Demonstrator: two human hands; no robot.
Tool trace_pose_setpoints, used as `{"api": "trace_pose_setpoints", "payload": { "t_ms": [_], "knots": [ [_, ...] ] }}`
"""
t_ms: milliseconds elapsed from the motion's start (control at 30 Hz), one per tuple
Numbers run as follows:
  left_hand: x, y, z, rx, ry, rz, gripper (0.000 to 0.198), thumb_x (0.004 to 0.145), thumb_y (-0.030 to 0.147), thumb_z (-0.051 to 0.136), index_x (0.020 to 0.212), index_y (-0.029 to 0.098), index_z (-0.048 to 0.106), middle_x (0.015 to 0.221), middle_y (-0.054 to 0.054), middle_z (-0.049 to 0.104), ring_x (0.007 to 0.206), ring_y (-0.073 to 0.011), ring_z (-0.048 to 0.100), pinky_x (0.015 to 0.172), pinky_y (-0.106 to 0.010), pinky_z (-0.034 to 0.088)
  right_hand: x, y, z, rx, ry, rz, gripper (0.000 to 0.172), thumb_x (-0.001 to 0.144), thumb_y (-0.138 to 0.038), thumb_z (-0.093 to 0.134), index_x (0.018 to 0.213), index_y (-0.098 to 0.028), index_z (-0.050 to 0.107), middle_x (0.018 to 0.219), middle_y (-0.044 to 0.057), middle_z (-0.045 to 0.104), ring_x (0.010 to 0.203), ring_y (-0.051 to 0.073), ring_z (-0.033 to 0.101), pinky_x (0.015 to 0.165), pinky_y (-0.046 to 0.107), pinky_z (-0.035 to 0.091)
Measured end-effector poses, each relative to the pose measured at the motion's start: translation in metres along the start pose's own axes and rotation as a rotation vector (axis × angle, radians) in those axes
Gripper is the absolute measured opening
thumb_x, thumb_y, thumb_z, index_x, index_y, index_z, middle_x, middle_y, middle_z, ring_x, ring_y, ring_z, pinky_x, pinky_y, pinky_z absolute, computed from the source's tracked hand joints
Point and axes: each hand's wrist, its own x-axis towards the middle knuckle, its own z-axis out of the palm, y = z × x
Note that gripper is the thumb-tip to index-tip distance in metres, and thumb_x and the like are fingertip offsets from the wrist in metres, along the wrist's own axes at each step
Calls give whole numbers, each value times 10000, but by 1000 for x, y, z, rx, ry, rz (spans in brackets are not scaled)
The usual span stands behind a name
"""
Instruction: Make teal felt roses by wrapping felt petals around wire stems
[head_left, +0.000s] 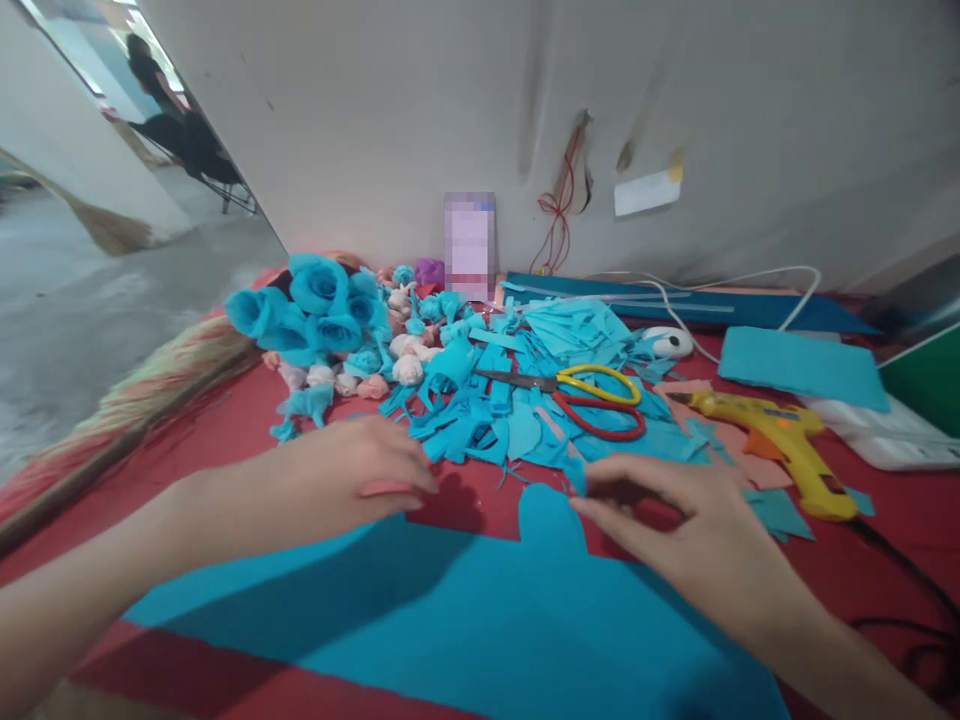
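I had the left hand (367, 470) loosely curled over the blue sheet (450, 620) along the tabletop's (232, 445) near edge; couldn't tell if it held anything. Right hand (712, 515) was narrow beside a rounded blue piece (551, 515), hold unclear. Scissors (556, 384) lay on scraps (465, 435) toward the back edge.

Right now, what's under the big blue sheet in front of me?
Red table covering shows along the edges of the blue sheet, so it probably continues beneath. Anything under the sheet's middle is covered and can't be seen.
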Motion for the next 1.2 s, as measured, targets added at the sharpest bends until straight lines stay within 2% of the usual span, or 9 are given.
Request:
{"api": "trace_pose_setpoints", "payload": {
  "t_ms": [100,133,200,333,467,633,833,1067,1200],
  "knots": [
    [-27,-13,21,42,30,-64,225,876,171,456,1012,228,627,986,8,641,909,-148,600,782,-214,452,0,-2,3,-67,-187,38,100,758,-233,557,693,-193,621,603,-8,618,520,126,531,487,225,421],
    [-34,-16,28,66,102,-108,240,875,179,460,1047,255,608,1047,10,626,956,-158,596,825,-232,456,-1,-2,4,-90,-252,48,99,761,-207,551,694,-188,621,607,-8,612,526,123,519,491,224,400],
    [-43,-20,43,79,130,-141,274,868,182,469,1094,291,580,1095,13,611,970,-159,601,835,-233,474,-3,-2,7,-128,-383,65,101,754,-160,546,708,-188,632,616,-14,610,532,114,507,497,220,358],
    [-48,-22,63,92,206,-204,256,858,194,476,1078,244,596,1045,-39,618,913,-197,615,785,-277,510,-11,1,11,-195,-610,119,112,705,-131,570,706,-200,658,676,-1,642,648,145,560,542,224,331],
    [-48,-21,71,88,285,-239,263,856,219,484,1098,222,588,1031,-58,610,902,-206,606,776,-286,513,-17,3,12,-235,-742,184,122,673,-123,543,690,-183,647,739,31,632,712,173,578,567,231,344],
    [-45,-19,73,71,352,-232,215,880,212,455,1032,224,606,1035,-38,618,944,-176,587,831,-265,491,-17,2,12,-235,-799,214,112,677,-155,506,696,-186,613,723,11,588,667,142,550,540,218,327],
    [-41,-21,77,122,435,-259,205,857,282,509,1006,228,639,965,-52,650,895,-213,566,842,-388,446,-17,2,16,-236,-816,210,80,691,-158,514,694,-177,591,761,20,585,712,153,548,567,229,328],
    [-38,-23,81,84,508,-176,177,867,237,486,807,197,648,863,-27,690,824,-161,616,868,-343,441,-20,5,18,-238,-821,208,86,689,-156,508,700,-183,589,712,5,562,690,150,532,554,231,312],
    [-38,-25,85,55,519,-145,186,880,221,461,807,189,628,832,-15,699,783,-137,635,918,-333,442,-19,5,19,-243,-820,221,71,687,-160,522,685,-185,588,688,-4,558,670,139,522,538,224,299]
  ]
}}
